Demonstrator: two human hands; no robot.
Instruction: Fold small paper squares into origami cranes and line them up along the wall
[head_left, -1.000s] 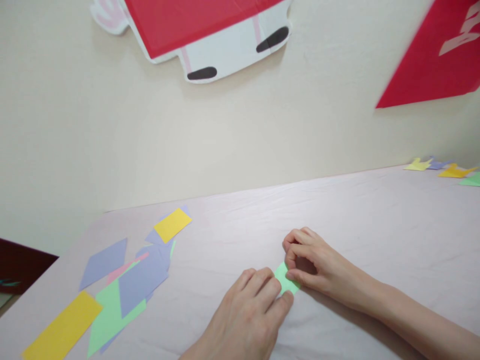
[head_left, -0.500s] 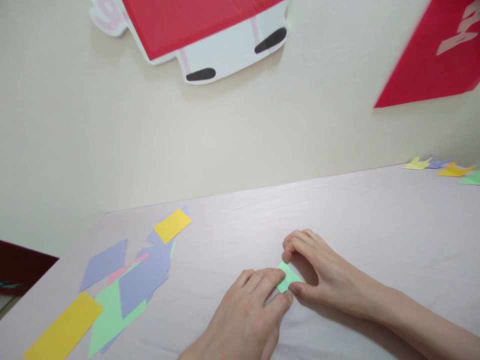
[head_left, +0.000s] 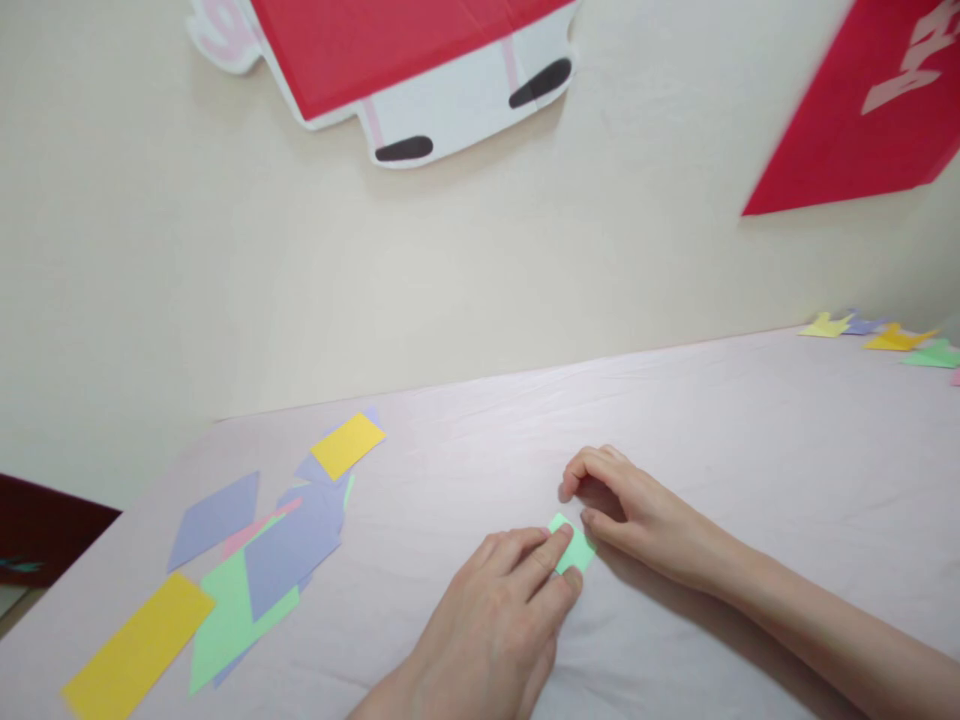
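Observation:
A small folded green paper piece [head_left: 574,546] lies on the pale pink tablecloth [head_left: 750,450]. My left hand [head_left: 495,620] presses on its left side, index finger and thumb pinched against it. My right hand [head_left: 630,510] sits just to the right of the paper, fingers curled, thumb tip touching the paper's upper right edge. The left fingers hide part of the paper.
Loose cut papers lie at the left: a yellow strip [head_left: 139,650], a green sheet [head_left: 225,615], purple sheets [head_left: 289,545] and a yellow rectangle [head_left: 347,445]. Folded paper shapes [head_left: 877,335] sit at the far right by the wall. Red and white paper decorations [head_left: 420,70] hang on the wall.
My right hand has drawn back slightly from the green paper and its fingers have lifted. My left fingers have slid further over the paper. The paper looks smaller.

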